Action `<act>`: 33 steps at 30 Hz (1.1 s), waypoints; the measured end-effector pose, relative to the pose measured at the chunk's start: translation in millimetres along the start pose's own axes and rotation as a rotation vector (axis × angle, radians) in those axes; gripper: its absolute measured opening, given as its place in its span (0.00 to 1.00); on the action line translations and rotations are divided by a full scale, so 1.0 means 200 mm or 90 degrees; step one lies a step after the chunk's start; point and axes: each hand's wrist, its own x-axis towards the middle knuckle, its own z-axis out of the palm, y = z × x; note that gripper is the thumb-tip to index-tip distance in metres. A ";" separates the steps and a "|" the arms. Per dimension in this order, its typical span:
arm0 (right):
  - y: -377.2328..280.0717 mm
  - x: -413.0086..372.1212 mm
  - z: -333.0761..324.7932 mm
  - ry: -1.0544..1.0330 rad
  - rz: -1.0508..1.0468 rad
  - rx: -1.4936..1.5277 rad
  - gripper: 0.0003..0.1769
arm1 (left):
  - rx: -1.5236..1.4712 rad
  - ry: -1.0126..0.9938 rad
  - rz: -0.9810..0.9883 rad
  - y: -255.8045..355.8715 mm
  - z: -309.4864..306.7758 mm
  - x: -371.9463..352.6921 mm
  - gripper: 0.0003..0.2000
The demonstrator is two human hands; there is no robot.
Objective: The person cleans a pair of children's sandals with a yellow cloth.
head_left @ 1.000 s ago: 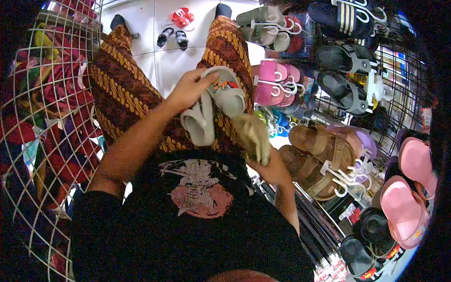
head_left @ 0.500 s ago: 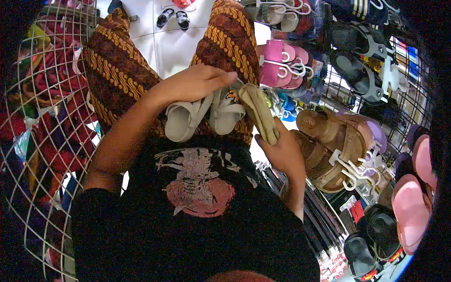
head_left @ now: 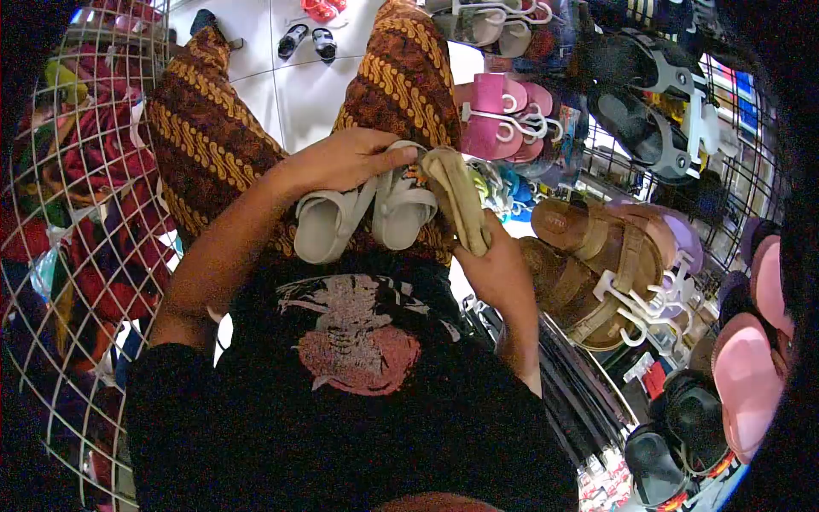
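Observation:
A pair of light grey clogs with back straps rests on my lap, the left clog [head_left: 319,235] and the right clog [head_left: 399,224] side by side with heels toward me. My left hand [head_left: 350,160] is closed over their toe ends, its thumb lying across the top of the right one. A small orange decoration shows on that clog beside the thumb. My right hand [head_left: 499,264] grips a folded beige cloth [head_left: 456,194], whose upper end comes right up to the right clog's side.
A wire grid [head_left: 94,256] stands close at my left with dark red goods behind it. At my right hang brown sandals [head_left: 597,264], pink slippers [head_left: 499,111] and black sandals [head_left: 640,111] on white hangers. Small sandals [head_left: 307,44] lie on the tiled floor ahead.
My left thumb has come down onto the right clog. The right hand and cloth have shifted slightly left, and the whole view has drifted a little. The clogs stay on my lap.

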 end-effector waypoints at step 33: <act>0.22 0.14 0.15 -0.089 -0.138 0.287 0.27 | -0.078 -0.063 -0.002 -0.03 -0.08 0.03 0.17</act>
